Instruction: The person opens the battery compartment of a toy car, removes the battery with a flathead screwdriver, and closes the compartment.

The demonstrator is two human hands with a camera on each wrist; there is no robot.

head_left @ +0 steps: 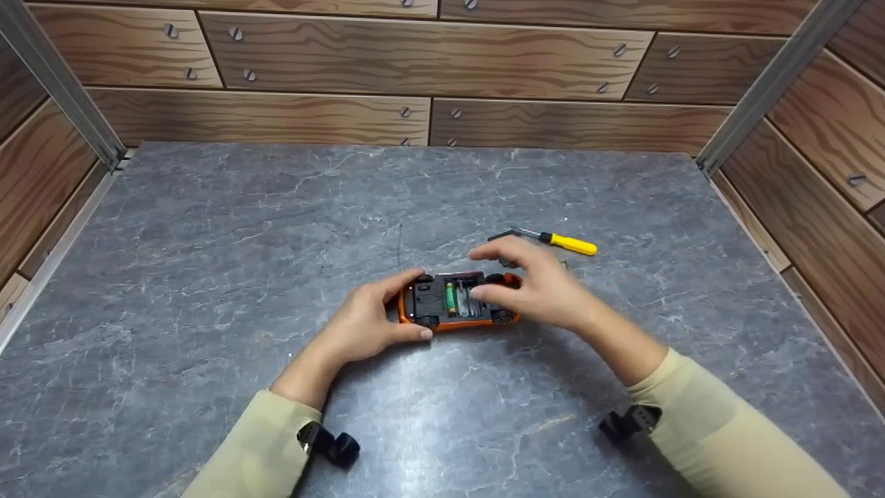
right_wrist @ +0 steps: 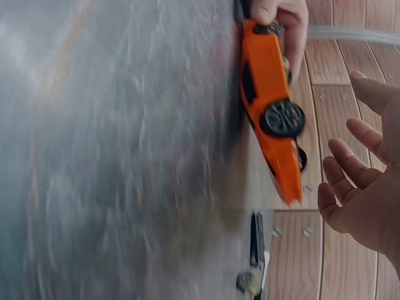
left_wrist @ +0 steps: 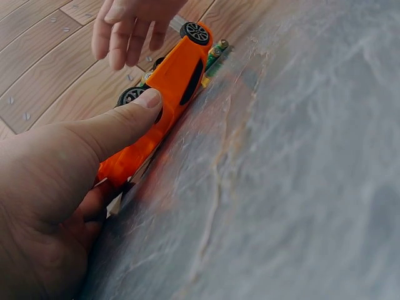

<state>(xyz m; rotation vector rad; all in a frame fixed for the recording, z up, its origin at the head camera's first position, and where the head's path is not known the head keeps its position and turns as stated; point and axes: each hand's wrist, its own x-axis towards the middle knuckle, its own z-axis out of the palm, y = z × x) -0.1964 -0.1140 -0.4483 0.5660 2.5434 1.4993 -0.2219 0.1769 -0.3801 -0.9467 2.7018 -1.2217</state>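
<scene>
An orange toy car (head_left: 460, 324) lies upside down on the table, its black underside facing up. In the uncovered battery compartment sits a green battery (head_left: 451, 299), toward the left side. My left hand (head_left: 366, 321) grips one end of the car, thumb along the near side and fingers on the far side. The left wrist view shows that thumb pressed by a wheel (left_wrist: 131, 95) on the orange body. Over the car's other end hovers my right hand (head_left: 546, 283), fingers spread and loosely bent, holding nothing visible; in the right wrist view it is apart from the car.
Beyond the right hand lies a screwdriver (head_left: 572, 244) with a yellow handle, its shaft by a thin black piece (head_left: 503, 236) partly hidden by the fingers. Loose green batteries (left_wrist: 215, 53) rest past the car. Wood-patterned walls (head_left: 429, 59) enclose the grey marbled table (head_left: 242, 207).
</scene>
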